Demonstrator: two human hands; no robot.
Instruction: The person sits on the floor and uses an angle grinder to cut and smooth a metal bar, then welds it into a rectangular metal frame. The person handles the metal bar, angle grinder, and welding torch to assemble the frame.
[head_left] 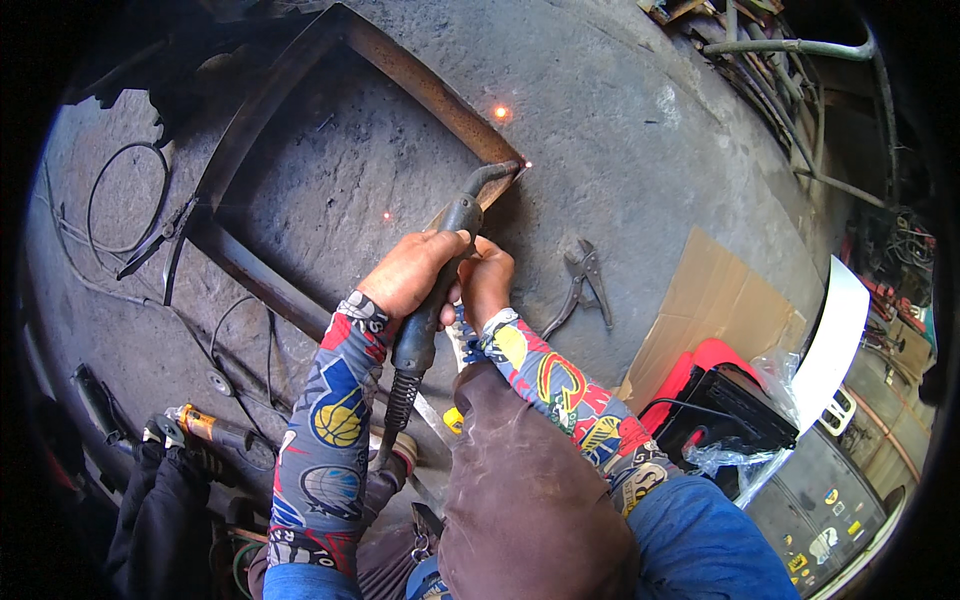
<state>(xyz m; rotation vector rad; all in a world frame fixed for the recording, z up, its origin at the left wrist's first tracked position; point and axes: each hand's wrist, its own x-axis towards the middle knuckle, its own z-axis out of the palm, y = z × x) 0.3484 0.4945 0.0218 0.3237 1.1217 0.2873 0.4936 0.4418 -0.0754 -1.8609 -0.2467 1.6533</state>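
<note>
My left hand (410, 272) is wrapped around the torch (432, 300); my right hand (488, 280) meets its side, grip undetermined. The torch's nozzle (490, 176) is at the right corner of the metal frame (430, 97). Pliers (580, 266) lie nearby.

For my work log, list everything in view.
Welding torch: one, black, in left hand
Metal frame: one, rusty brown, on the floor ahead
Sparks: three, orange, around the frame
Locking pliers: one, grey, right of torch
Cardboard: one, tan, right
Clamp: one, dark, frame's left corner
Cables: several, dark, left
Power tool: one, orange and dark, lower left
Scrap metal: uncounted, brown and grey, upper right
Case: one, red and black, right
Curved panel: one, white, far right
Stickered box: one, grey, lower right
Left hand: one, bare, on torch
Right hand: one, bare, at torch
Sleeves: two, multicoloured, forearms
Trouser knee: one, brown, bottom centre
</note>
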